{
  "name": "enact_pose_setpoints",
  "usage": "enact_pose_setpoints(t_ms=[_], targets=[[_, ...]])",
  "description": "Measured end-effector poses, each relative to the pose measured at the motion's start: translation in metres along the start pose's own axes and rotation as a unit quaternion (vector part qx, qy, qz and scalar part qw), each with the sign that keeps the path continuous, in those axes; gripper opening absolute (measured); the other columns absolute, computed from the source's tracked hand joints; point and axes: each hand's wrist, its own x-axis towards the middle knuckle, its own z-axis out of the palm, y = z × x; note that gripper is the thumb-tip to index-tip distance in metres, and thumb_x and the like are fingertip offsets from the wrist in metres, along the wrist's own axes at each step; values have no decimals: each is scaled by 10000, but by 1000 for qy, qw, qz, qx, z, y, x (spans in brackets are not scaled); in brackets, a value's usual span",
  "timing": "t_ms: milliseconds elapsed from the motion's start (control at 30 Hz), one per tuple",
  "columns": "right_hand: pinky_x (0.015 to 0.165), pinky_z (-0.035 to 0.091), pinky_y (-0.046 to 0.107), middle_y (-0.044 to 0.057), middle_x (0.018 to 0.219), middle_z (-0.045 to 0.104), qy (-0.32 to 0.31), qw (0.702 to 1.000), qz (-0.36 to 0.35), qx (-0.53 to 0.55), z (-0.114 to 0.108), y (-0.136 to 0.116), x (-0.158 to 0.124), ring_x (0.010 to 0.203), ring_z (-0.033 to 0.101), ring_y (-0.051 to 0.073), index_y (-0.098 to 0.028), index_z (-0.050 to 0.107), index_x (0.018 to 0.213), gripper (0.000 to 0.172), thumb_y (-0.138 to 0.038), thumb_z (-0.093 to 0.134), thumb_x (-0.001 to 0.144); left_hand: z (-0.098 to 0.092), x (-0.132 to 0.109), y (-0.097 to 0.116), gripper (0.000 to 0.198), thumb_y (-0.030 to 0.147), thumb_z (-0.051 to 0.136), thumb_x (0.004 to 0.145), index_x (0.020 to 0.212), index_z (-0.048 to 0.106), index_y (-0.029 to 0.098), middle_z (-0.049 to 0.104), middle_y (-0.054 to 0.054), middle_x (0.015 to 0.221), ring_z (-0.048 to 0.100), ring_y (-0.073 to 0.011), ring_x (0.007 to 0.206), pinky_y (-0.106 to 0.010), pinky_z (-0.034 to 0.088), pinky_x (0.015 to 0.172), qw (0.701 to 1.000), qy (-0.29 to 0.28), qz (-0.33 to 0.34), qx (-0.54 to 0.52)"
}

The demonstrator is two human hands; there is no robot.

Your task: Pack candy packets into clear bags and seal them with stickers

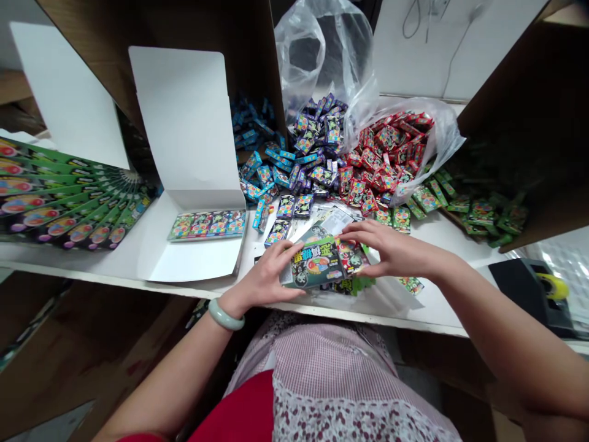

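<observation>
Over the bench [444, 309], the left hand [271, 273] grasps a green carton [317, 265], seemingly steadying it. Fingers of the right hand [389, 247] pinch a red box [350, 258] at its end. Loose boxes [322, 175] lie behind, probably for reach.
</observation>
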Motion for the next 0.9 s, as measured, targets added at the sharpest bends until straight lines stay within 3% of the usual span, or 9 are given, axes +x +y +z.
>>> enact_pose_setpoints(t_ms=[167, 300, 400, 767, 900], targets=[[965, 444, 489, 116, 1281, 554, 37, 999, 15, -31, -8, -3, -1, 1129, 525, 292, -241, 556, 1283, 548, -316, 734, 771, -7, 1, -1, 945, 423, 793, 698, 1481, 284, 284, 417, -116, 1300, 451, -322, 1223, -533, 415, 1046, 1000, 22, -7, -3], [999, 415, 528, 126, 1313, 502, 119, 989, 48, -72, -13, -10, -4, 1192, 470, 328, -248, 530, 1282, 538, -325, 720, 785, -9, 4, 1, 922, 432, 786, 713, 1477, 293, 277, 429, -113, 1295, 462, -303, 1212, -521, 415, 1052, 998, 50, -45, 0], [991, 404, 567, 119, 1316, 489, 163, 979, 81, -92, -10, -15, -4, 1196, 450, 353, -272, 501, 1295, 561, -331, 721, 782, -10, 5, 3, 913, 432, 784, 717, 1472, 303, 256, 426, -119, 1292, 459, -298, 1215, -511, 414, 1056, 998, 50, -35, 0], [976, 446, 529, 111, 1283, 527, 70, 995, 37, -59, 1, -20, -8, 1173, 490, 321, -273, 520, 1262, 534, -312, 729, 771, 1, 5, 7, 975, 472, 778, 705, 1498, 252, 258, 417, -129, 1283, 441, -329, 1218, -539, 407, 1052, 998, 61, 9, 26], [1023, 441, 504, 138, 1377, 457, 46, 998, 38, 0, 4, -16, -7, 1272, 442, 314, -257, 414, 1364, 727, -342, 779, 741, 5, 5, 8, 989, 463, 782, 706, 1503, 231, 267, 414, -132, 1293, 431, -342, 1230, -560, 395, 1056, 999, 44, 9, 25]])
